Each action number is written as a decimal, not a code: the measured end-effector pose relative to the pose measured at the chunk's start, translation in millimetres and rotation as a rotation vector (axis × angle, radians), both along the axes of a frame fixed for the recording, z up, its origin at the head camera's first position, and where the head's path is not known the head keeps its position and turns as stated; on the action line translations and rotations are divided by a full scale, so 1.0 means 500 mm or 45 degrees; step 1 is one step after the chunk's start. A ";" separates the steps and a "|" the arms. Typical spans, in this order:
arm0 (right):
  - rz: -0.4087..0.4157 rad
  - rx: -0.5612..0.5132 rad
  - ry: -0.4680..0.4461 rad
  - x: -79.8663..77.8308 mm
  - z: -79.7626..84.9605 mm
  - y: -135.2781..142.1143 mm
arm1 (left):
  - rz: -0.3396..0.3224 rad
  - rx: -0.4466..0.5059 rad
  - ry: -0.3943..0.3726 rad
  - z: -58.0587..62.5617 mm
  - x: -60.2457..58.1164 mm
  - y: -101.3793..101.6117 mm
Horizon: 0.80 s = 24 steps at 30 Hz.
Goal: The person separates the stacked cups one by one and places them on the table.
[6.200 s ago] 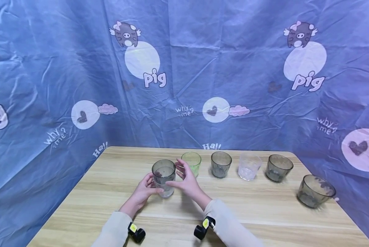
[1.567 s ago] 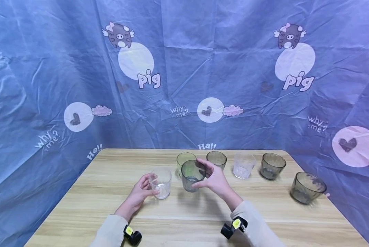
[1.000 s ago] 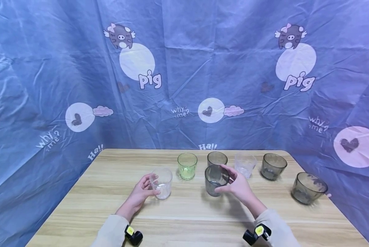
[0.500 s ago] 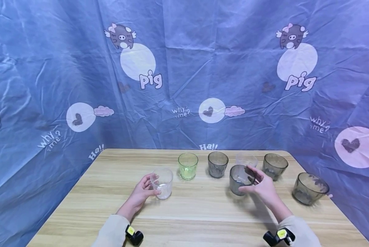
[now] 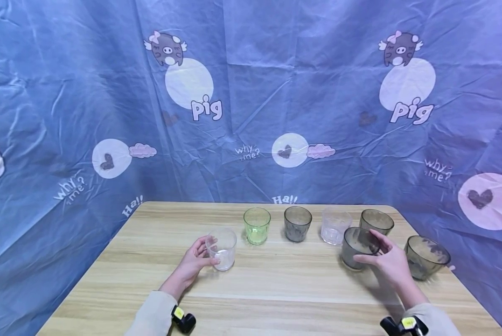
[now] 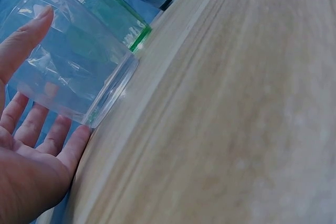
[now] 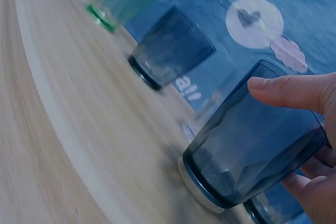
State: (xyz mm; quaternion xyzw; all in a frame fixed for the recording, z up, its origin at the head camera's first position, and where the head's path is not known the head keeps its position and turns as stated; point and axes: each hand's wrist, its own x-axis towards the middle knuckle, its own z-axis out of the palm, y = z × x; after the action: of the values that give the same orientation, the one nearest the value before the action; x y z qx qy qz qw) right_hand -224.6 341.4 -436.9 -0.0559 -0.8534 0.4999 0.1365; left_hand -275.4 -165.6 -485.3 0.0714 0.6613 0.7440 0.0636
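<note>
My left hand (image 5: 192, 265) holds a clear drinking glass (image 5: 223, 252) upright on the table at left of centre. In the left wrist view, the thumb lies along one side of this glass and the fingers curl below it. On the right, my right hand (image 5: 391, 262) grips a smoky grey glass (image 5: 351, 245) between thumb and fingers. The right wrist view shows that grey glass (image 7: 247, 135) with its base close over the wood. It overlaps the back-right brownish glass (image 5: 376, 220) in the head view.
Along the back of the wooden table (image 5: 234, 312) stand a green glass (image 5: 256, 228), another grey glass (image 5: 297, 226) and a clear glass (image 5: 334, 228). A wider smoky glass (image 5: 425, 259) stands near the right edge. A blue printed cloth (image 5: 251, 84) hangs behind the table.
Earlier the grey glass sat stacked in the clear one between both hands. My right hand has lifted it out and carried it right; the left hand keeps the clear glass in place.
</note>
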 end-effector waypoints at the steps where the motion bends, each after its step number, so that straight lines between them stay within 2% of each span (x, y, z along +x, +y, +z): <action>1: -0.019 0.010 -0.008 0.003 -0.001 0.006 | 0.000 -0.003 0.001 0.000 0.000 0.000; 6: -0.086 -0.022 -0.027 0.015 -0.010 0.033 | 0.005 -0.007 -0.006 0.001 0.000 0.001; 12: -0.099 -0.073 -0.002 0.026 -0.018 0.053 | 0.020 0.006 -0.017 0.001 0.001 0.002; 17: -0.089 -0.056 0.019 0.027 -0.022 0.060 | 0.039 0.010 -0.014 0.001 0.002 0.003; 24: -0.037 -0.097 0.067 0.026 -0.032 0.065 | 0.014 0.000 -0.009 0.002 0.001 0.002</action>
State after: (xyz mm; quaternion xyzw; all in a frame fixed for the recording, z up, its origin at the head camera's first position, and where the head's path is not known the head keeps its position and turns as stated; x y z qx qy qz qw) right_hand -211.8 373.8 -453.1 -0.0604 -0.8288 0.5315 0.1641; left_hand -274.9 -164.7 -484.5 0.0649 0.6616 0.7445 0.0618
